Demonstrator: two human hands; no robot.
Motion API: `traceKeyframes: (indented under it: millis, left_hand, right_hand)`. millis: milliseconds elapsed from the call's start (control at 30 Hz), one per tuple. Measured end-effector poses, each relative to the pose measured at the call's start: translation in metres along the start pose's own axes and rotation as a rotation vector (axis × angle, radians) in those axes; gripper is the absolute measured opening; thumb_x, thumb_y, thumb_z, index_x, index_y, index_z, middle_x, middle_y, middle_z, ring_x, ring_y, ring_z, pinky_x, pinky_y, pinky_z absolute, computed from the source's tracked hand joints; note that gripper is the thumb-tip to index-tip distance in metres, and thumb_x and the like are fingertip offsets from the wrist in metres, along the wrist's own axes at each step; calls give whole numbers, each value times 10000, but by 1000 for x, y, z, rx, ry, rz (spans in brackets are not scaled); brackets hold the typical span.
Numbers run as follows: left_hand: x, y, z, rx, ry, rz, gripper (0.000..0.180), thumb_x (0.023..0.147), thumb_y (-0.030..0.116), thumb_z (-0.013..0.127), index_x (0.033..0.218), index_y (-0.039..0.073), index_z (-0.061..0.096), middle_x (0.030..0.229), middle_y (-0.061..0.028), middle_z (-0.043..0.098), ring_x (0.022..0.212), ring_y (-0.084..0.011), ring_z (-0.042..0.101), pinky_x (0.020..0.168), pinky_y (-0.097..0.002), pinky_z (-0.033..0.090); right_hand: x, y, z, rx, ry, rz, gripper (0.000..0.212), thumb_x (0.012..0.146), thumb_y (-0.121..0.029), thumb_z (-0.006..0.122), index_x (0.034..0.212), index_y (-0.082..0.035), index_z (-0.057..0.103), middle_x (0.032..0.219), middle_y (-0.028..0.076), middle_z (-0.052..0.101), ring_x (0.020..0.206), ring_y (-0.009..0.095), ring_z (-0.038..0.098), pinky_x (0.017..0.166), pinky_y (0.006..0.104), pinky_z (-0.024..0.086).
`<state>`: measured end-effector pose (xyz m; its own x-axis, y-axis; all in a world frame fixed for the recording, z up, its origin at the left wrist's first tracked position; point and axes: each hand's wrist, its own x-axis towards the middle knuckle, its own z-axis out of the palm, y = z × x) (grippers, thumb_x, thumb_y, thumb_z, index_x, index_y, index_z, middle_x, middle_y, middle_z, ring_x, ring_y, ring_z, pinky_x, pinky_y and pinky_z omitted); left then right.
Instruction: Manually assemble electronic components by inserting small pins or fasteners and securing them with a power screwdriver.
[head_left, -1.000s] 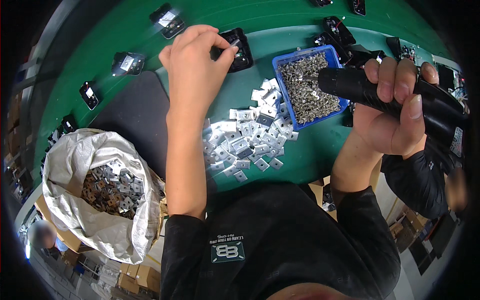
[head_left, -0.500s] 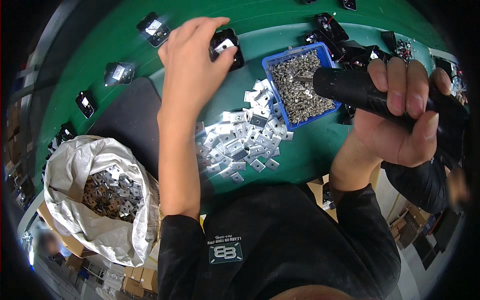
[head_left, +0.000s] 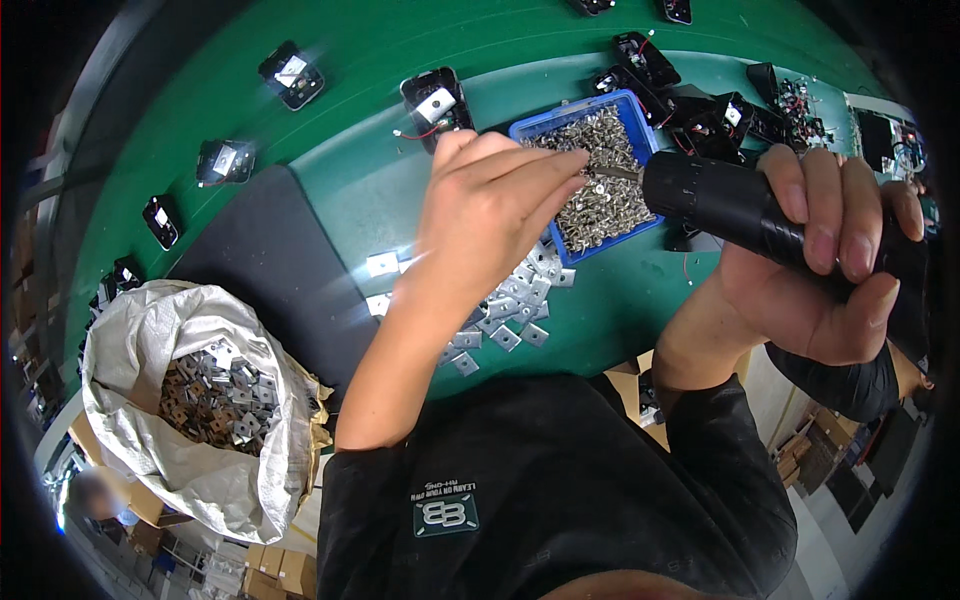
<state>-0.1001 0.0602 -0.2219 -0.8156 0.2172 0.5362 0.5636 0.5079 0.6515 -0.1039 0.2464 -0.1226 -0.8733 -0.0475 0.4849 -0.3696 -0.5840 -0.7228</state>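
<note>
My right hand (head_left: 815,265) is wrapped round a black electric screwdriver (head_left: 715,190), held level with its thin bit pointing left over a blue tray (head_left: 571,250) of small silver screws (head_left: 600,222). My left hand (head_left: 490,200) reaches across to the bit's tip, thumb and fingers pressed together; whatever they pinch is too small to make out. Just beyond that hand lies a black plastic housing (head_left: 438,100) with a silver square plate in it and a red wire at its side. Partly under my left hand and forearm is a pile of silver square plates (head_left: 515,305) with holes.
A white woven sack (head_left: 130,430) of metal plates stands at the left beside a dark mat (head_left: 260,255). More black housings (head_left: 292,75) line the green surface's far side. Black parts and wires (head_left: 700,115) crowd the back right. Another person (head_left: 835,380) is at the right.
My left hand has left the black housing and come right and nearer, to the screwdriver's tip. The screwdriver has shifted slightly right. The housings along the far side have slid a little left.
</note>
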Motion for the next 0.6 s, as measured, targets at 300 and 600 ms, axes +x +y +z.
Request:
traceKeyframes:
  millis: [300,600]
  left_hand:
    - [-14,26,-16,-518,45,-447,192,810,3,685,999,25,711,940,-67,672,751,-103,605,644,-216,440]
    - [-48,31,-17,-1111,262,-600,173,859,-33,644,1031,-34,666,979,-117,690,762,-67,598,623,-165,453]
  right_hand:
    - [0,-4,9,117,20,-24,395,727,-166,707,1083,-133,540,796,-69,556,720,68,518,791,261,373]
    - [7,-4,23,243,-125,83,415,715,-147,717,1088,-126,536,809,-59,559,736,68,535,792,244,387]
